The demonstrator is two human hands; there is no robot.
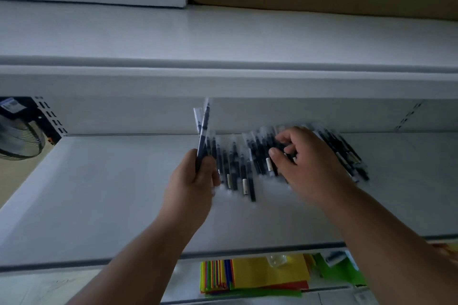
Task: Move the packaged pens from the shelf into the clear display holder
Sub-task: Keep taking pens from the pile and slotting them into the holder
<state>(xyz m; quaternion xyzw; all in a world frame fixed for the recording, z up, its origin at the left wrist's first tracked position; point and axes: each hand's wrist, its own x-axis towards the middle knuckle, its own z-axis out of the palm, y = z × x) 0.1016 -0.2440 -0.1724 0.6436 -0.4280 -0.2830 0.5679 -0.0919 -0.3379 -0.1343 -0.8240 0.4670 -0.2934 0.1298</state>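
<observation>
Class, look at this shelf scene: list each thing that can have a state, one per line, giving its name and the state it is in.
left hand: grips a few packaged pens, held upright.
held pens: lifted off the shelf, still in sleeves.
right hand: fingers curled down onto the pile; blurred.
pen pile: lying loose on the shelf, packaged.
coloured paper stack: lying flat on the lower shelf.

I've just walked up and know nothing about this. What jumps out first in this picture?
Two bare hands reach over a white shelf toward a scattered row of dark packaged pens near its back. The left hand grips a few pens upright, while the right hand reaches into the pile with curled fingers; blur hides whether it holds any. Below the shelf's front edge lies a bright stack of coloured paper.
</observation>
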